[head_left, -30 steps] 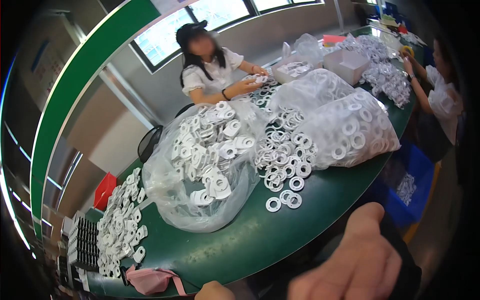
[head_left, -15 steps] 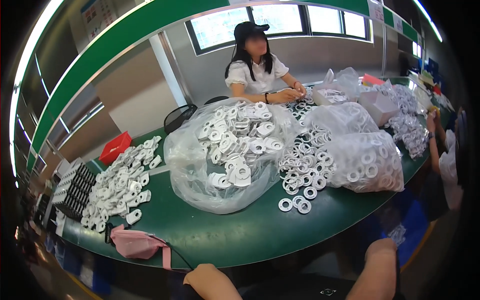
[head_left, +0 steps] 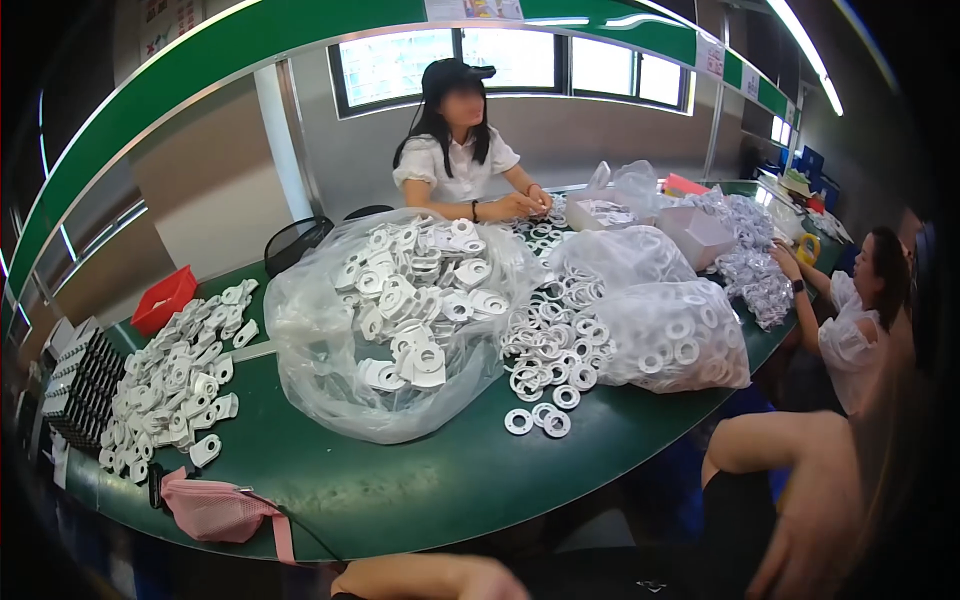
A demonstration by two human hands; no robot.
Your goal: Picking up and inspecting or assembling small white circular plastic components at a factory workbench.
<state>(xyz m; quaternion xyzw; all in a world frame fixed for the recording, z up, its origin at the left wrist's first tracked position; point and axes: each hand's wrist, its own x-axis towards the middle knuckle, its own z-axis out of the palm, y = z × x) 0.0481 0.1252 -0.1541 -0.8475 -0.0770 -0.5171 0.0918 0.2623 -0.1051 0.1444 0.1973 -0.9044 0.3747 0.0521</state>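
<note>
Rings (head_left: 541, 420) lie on the table (head_left: 420, 480), well apart from both hands' empty, loosely open fingers (head_left: 800, 545).

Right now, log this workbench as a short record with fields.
Surface: long green table
Middle: open clear bag heaped with white plastic parts
Right of it: loose white rings beside a filled clear bag of rings
Left end: loose pile of white parts, black tray, red bin
Near edge: pink pouch
Left hand: low at the table's near edge, holding nothing visible
Right hand: off the table, no object seen in it
Others: one person seated across, one at the right end
</note>
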